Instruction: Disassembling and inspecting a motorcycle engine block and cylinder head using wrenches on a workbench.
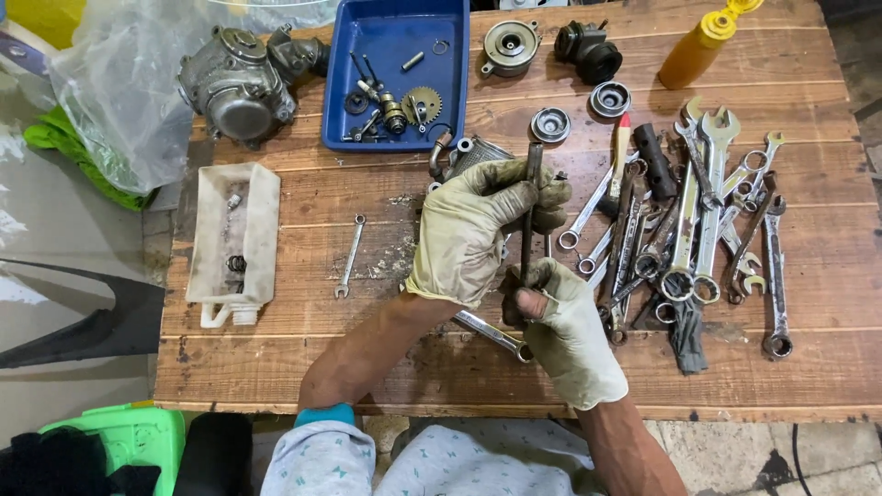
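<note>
The head view shows us working at a wooden table (303, 358) with both hands gloved. Our left hand (469, 230) is wrapped shut around the upper part of a dark metal rod (531, 197), and beneath that palm sits a small grey engine part (473, 154), though the glove covers most of it and we cannot say quite how the rod meets it. Our right hand (565, 326) is just below the left, its fingers pinched together on the lower end of the same rod, the torn glove baring a thumb tip. Under our right hand, pointing towards the left forearm, lies a shiny spanner (491, 332) flat on the boards.

To the right of both hands spreads a heap of wrenches (698, 230), overlapping one another. Left of our left hand, well apart, a single small spanner (350, 255) lies alone, and further left stands a cut-open white plastic jug (234, 239) on its side. Beyond the left hand, at the far edge of the table, a blue tray (390, 37) holds gears and small bits, with a grey carburettor body (241, 87) just beside it. Far beyond our right hand a yellow squeeze bottle (703, 41) lies tilted.
</note>
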